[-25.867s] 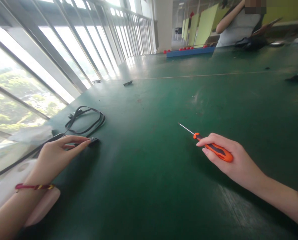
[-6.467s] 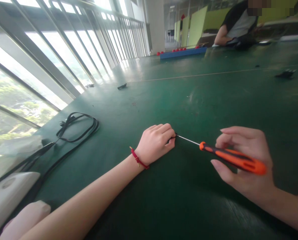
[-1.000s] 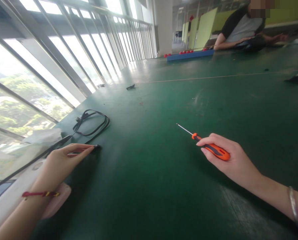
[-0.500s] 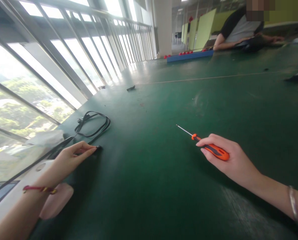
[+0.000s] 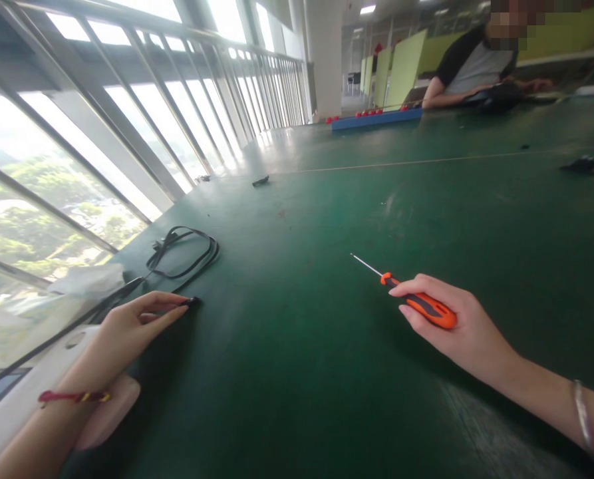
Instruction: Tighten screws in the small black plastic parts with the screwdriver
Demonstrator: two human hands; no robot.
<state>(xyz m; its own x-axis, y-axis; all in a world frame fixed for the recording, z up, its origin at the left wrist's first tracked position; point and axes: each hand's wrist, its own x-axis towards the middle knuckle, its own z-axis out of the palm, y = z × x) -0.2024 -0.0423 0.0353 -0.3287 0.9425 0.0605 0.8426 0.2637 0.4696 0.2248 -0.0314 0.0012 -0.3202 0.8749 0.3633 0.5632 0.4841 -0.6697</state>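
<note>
On the left side of the green table [image 5: 287, 372], the left hand [image 5: 127, 329] is pinching a small black piece [image 5: 193, 301] between thumb and fingertips, just beside a looped black cable [image 5: 213, 251]. Over to the right, the right hand [image 5: 469, 326] is gripping an orange-and-black screwdriver [image 5: 429, 309], its fingers wrapping the handle. The screwdriver's long axis is running forward and leftward, its bare tip pointing away from the person. The piece is sitting to the left of that tip and a little nearer the body, well apart from it; the left hand is holding it, so that hand is nearer. The piece's own long axis is too small and blurred to tell. Near the hands, one piece, one screwdriver and one cable are showing; farther off, one blue bar [image 5: 376, 120] is lying before one co-worker [image 5: 471, 73].
</note>
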